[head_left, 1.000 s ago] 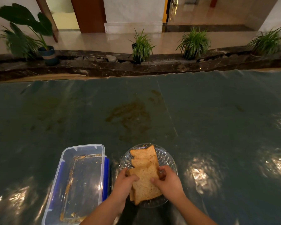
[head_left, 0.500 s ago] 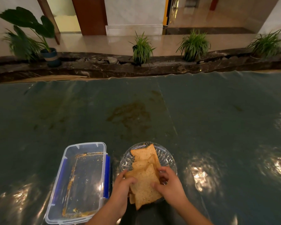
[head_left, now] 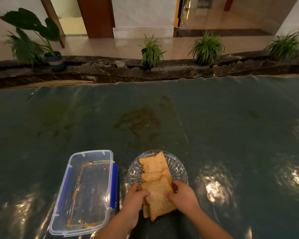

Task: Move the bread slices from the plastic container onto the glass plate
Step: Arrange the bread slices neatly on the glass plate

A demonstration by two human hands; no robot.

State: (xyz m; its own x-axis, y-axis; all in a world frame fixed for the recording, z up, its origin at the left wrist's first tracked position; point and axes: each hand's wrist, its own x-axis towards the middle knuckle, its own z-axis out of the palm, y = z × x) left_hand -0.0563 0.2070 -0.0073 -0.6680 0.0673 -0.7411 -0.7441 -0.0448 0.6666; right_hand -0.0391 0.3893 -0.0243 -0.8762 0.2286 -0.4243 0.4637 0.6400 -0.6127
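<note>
Leftmost, the clear rectangular plastic container with blue clips holds only crumbs. Beside it, the left hand and right hand pinch the nearest brown bread slices, overlapped on the round ribbed glass plate; seemingly only tidying remains.

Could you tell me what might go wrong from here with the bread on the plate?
The nearest slice overhangs the near rim of the glass plate, held between the left hand and right hand; let go there, it could tip onto the table cover. The slices overlap in a loose row, so a nudge might shift the far ones. The empty container sits close beside the left arm and could get bumped.
</note>
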